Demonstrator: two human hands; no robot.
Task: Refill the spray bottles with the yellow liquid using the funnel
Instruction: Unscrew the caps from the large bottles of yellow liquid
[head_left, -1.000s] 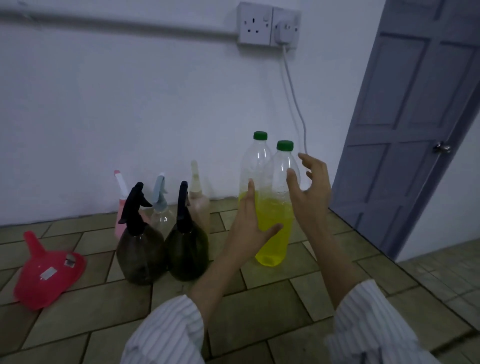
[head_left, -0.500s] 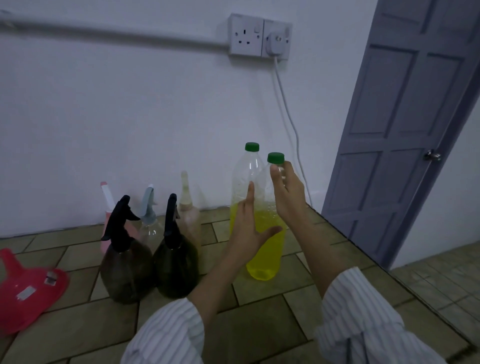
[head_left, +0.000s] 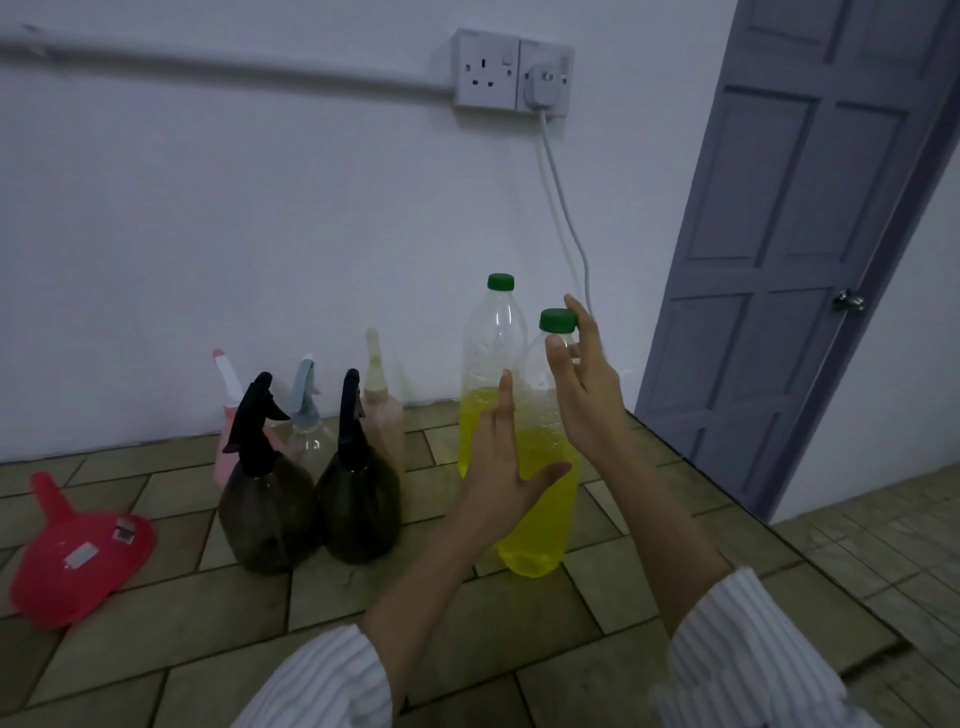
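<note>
We kneel over a tiled floor (head_left: 467, 623) of matte, brick-laid slabs against a plain wall. The biggest task pieces are 2 tall clear plastic bottles: the far bottle (head_left: 491, 374) stands behind and left of the near bottle (head_left: 540, 499), each upright and roughly half full of bright yellow liquid, each under a ribbed green screw cap. The near bottle's long axis runs straight up, so its green cap (head_left: 558, 320) sits directly between our right fingertips. Our right hand (head_left: 587, 395) is the nearer one to that cap; its thumb and forefinger are spread around the cap, seemingly touching but not plainly clamped. Our left hand (head_left: 498, 467) lies flat and open against the bottle's smooth side, steadying it. We judge unscrewing comes next. Left of these stand 5 spray bottles: 2 dark bulbous ones (head_left: 311, 504) in front, 3 pale ones (head_left: 311, 410) behind. Far left lies the glossy red funnel (head_left: 78, 556) on its side.
</note>
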